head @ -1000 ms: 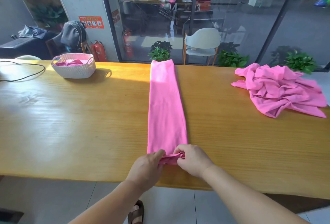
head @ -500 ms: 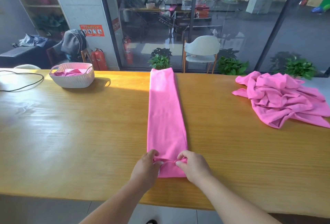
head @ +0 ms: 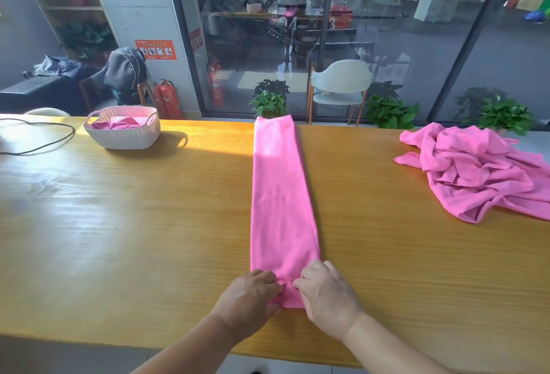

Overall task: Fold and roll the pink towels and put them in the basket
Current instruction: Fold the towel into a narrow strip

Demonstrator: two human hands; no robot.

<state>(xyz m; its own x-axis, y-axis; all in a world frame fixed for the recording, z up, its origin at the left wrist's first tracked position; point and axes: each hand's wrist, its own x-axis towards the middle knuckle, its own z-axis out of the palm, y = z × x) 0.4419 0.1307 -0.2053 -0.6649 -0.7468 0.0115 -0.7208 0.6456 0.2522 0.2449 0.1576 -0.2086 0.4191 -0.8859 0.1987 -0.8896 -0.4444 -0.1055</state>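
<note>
While both hands' fingers (head: 269, 280) pinch the folded pink towel's (head: 281, 195) near end on the counter (head: 119, 239), uneven rolling could skew the roll.

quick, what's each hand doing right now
left hand: fingers curled on the near end of the folded pink towel.
right hand: fingers pinching the same end.

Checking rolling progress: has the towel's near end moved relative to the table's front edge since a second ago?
Yes. The near end of the folded towel now sits farther from the table front edge, toward the window.
</note>
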